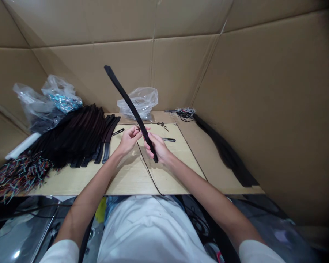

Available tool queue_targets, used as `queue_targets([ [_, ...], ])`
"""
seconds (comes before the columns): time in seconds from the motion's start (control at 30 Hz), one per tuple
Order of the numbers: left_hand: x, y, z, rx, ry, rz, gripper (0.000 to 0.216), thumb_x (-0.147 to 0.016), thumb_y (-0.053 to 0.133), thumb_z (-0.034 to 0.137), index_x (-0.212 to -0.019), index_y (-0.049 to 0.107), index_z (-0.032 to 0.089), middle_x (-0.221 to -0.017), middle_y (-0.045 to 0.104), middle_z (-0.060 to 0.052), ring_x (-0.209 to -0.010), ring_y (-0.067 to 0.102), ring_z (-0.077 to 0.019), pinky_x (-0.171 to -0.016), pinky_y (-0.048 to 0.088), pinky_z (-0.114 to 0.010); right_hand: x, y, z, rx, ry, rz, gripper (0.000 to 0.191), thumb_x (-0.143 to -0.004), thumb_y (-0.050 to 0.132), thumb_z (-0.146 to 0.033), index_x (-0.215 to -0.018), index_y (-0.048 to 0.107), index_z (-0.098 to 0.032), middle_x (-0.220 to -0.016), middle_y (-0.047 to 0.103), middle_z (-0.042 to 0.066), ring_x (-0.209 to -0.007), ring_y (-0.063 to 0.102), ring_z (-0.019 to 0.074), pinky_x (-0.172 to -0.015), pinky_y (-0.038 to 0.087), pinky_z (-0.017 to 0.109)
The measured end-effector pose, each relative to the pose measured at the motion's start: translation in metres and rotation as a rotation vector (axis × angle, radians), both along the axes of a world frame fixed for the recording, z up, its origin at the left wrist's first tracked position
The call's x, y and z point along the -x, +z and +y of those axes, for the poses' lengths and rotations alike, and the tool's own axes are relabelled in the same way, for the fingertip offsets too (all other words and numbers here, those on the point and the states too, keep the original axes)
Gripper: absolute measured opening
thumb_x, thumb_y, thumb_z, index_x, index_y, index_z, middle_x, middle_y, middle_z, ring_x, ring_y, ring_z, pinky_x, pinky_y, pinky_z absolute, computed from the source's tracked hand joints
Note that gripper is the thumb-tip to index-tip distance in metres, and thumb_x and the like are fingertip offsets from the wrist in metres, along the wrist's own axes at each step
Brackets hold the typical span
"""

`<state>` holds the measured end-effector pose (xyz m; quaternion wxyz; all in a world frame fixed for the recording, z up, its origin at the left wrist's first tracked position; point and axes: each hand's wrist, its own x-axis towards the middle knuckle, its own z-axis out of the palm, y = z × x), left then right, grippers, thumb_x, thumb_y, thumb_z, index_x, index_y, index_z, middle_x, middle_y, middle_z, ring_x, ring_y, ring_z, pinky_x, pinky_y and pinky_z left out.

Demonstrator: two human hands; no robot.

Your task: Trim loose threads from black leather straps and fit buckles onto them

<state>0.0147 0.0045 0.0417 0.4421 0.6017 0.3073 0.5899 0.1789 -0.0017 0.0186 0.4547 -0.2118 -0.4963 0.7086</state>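
A long, slightly curved black strip [128, 102] slants up and away from the board, its lower end in the grip of my right hand [157, 147]. My right thumb and fingers close around it. Just to its left, my left hand [129, 139] pinches a thin black cord [146, 167] close to the strip. The cord trails down across the board to the front edge. Where exactly the cord meets the strip is hidden by my fingers. Behind my right hand lies a small dark metal tool [169, 139], partly covered.
Many dark strips [79, 135] with coloured wire ends [19, 175] are heaped at left. Clear plastic bags [139, 104] stand behind. More black strips [224, 149] lie at right, beside thread scraps [186, 114]. Another small tool [117, 132] rests near the pile. Cardboard walls [263, 91] enclose the table.
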Motion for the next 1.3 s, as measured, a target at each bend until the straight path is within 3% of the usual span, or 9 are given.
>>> queue_targets([
  [0.1, 0.001, -0.003, 0.000, 0.020, -0.003, -0.017, 0.060, -0.079, 0.091, 0.062, -0.071, 0.047, 0.022, -0.079, 0.066, -0.002, -0.079, 0.061, -0.0164, -0.082, 0.052, -0.030, -0.001, -0.001, 0.001, -0.005, 0.016, -0.059, 0.049, -0.099, 0.066, -0.070, -0.107, 0.056, -0.023, -0.061, 0.059, -0.008, -0.033, 0.044, 0.0098, -0.032, 0.031, 0.021],
  [0.23, 0.002, -0.012, 0.004, -0.039, 0.122, 0.017, 0.048, -0.080, 0.090, 0.063, -0.081, 0.070, 0.019, -0.070, 0.053, 0.003, -0.069, 0.053, -0.0137, -0.070, 0.048, -0.027, -0.001, -0.004, 0.007, -0.195, -0.147, -0.316, 0.052, -0.104, 0.056, -0.072, -0.116, 0.064, -0.022, -0.058, 0.058, -0.006, -0.040, 0.048, 0.0127, -0.039, 0.035, 0.022],
  [0.37, 0.000, -0.016, 0.005, -0.136, 0.256, 0.156, 0.035, -0.086, 0.086, 0.052, -0.091, 0.079, 0.018, -0.067, 0.045, 0.005, -0.065, 0.043, -0.0124, -0.065, 0.040, -0.027, -0.002, -0.008, 0.011, -0.395, -0.385, -0.429, 0.050, -0.105, 0.057, -0.066, -0.091, 0.068, -0.020, -0.065, 0.056, -0.001, -0.057, 0.051, 0.0138, -0.053, 0.037, 0.024],
  [0.43, 0.000, -0.014, 0.004, -0.169, 0.297, 0.195, 0.029, -0.088, 0.083, 0.047, -0.093, 0.080, 0.018, -0.068, 0.046, 0.004, -0.067, 0.044, -0.0131, -0.067, 0.040, -0.027, -0.002, -0.009, 0.011, -0.422, -0.383, -0.375, 0.048, -0.105, 0.060, -0.064, -0.087, 0.067, -0.020, -0.069, 0.054, -0.001, -0.061, 0.048, 0.0138, -0.056, 0.035, 0.025],
  [0.57, 0.000, -0.012, 0.004, -0.149, 0.286, 0.179, 0.032, -0.090, 0.081, 0.049, -0.082, 0.069, 0.020, -0.069, 0.047, 0.004, -0.070, 0.048, -0.0140, -0.072, 0.044, -0.028, 0.000, -0.008, 0.006, -0.371, -0.268, -0.280, 0.046, -0.099, 0.069, -0.065, -0.104, 0.071, -0.019, -0.069, 0.046, -0.004, -0.059, 0.038, 0.0125, -0.053, 0.027, 0.025],
  [0.73, 0.002, -0.014, 0.009, -0.077, 0.210, 0.048, 0.062, -0.087, 0.083, 0.060, -0.066, 0.038, 0.023, -0.067, 0.045, 0.004, -0.067, 0.049, -0.0130, -0.069, 0.045, -0.028, 0.004, -0.001, 0.002, -0.119, -0.145, -0.145, 0.054, -0.090, 0.074, -0.072, -0.092, 0.066, -0.019, -0.064, 0.034, -0.008, -0.051, 0.023, 0.0085, -0.047, 0.015, 0.023],
  [0.97, 0.002, -0.013, 0.007, 0.014, 0.135, -0.063, 0.062, -0.082, 0.089, 0.062, -0.065, 0.045, 0.022, -0.066, 0.052, 0.003, -0.064, 0.052, -0.0128, -0.066, 0.047, -0.029, 0.000, 0.007, -0.001, 0.118, 0.075, 0.057, 0.045, -0.094, 0.077, -0.060, -0.092, 0.063, -0.018, -0.063, 0.036, -0.010, -0.047, 0.015, 0.0047, -0.042, 0.013, 0.018],
  [1.17, -0.001, -0.013, 0.005, 0.024, 0.158, -0.115, 0.061, -0.078, 0.093, 0.058, -0.061, 0.046, 0.021, -0.065, 0.047, 0.003, -0.065, 0.049, -0.0121, -0.071, 0.049, -0.029, 0.002, 0.012, -0.005, 0.229, 0.157, 0.188, 0.039, -0.107, 0.062, -0.053, -0.092, 0.062, -0.017, -0.062, 0.031, -0.010, -0.044, 0.010, 0.0051, -0.039, 0.019, 0.016],
  [1.3, -0.004, -0.010, 0.002, 0.046, 0.116, -0.112, 0.061, -0.077, 0.093, 0.059, -0.062, 0.047, 0.021, -0.065, 0.051, 0.003, -0.065, 0.052, -0.0118, -0.071, 0.049, -0.028, 0.000, 0.013, -0.007, 0.224, 0.198, 0.227, 0.043, -0.113, 0.049, -0.053, -0.093, 0.062, -0.017, -0.061, 0.030, -0.010, -0.044, 0.008, 0.0055, -0.039, 0.021, 0.015],
])
